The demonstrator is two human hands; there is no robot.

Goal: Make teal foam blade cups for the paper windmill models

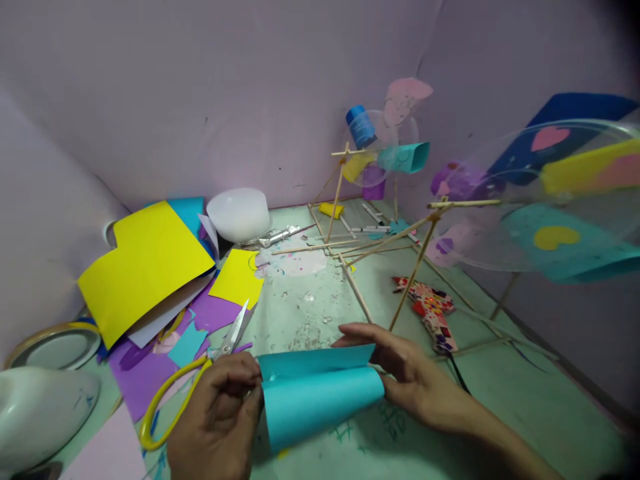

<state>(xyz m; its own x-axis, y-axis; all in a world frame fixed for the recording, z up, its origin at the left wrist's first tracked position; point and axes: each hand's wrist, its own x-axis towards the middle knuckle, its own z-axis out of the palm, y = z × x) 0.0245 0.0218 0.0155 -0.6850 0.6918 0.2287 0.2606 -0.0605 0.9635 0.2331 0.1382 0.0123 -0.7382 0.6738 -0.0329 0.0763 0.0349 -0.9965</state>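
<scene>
Both my hands hold a turquoise paper sheet [315, 393] that is curled into a loose roll over the table. My left hand [220, 413] is closed on its left end, fingers pinched around the edge. My right hand [400, 370] grips the right end, thumb on top and fingers behind. Yellow-handled scissors [200, 373] lie just left of my left hand, blades pointing up and to the right, not held.
Yellow paper [145, 263], purple and blue scraps lie at the left, with a white bowl [239, 213] behind. A stick frame [350, 250] carries paper rolls and clear discs [540, 193] at the right. A patterned cross shape [433, 310] lies nearby. A tape roll [53, 343] sits far left.
</scene>
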